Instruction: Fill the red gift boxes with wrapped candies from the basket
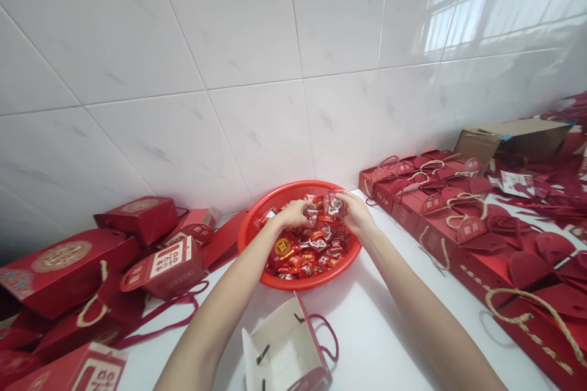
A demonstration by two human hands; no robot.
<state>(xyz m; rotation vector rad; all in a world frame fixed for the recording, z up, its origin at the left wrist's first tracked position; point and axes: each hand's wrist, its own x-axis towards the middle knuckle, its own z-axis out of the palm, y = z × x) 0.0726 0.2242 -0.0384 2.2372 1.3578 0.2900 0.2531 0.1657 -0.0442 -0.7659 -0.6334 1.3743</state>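
Both hands reach into a red plastic basket (300, 284) with perforated sides, filled with wrapped candies (316, 244) in red, gold and white. My left hand (296, 215) is at the basket's left middle, fingers curled round a small wrapped candy that shows partly at the fingertips. My right hand (355, 211) is at the right rim and pinches a red-and-white candy packet (335, 203). Between my forearms, in front of the basket, an open gift box (293, 348) faces up. Its white inside holds nothing but dark cord ends, and a dark red cord handle loops out on its right.
Red gift boxes (172, 263) lie piled at the left. On the right, rows of red boxes (435, 244) with rope handles stand close together along the white table (380, 317). A cardboard box (513, 140) sits behind them. A tiled wall (257, 128) bounds the back.
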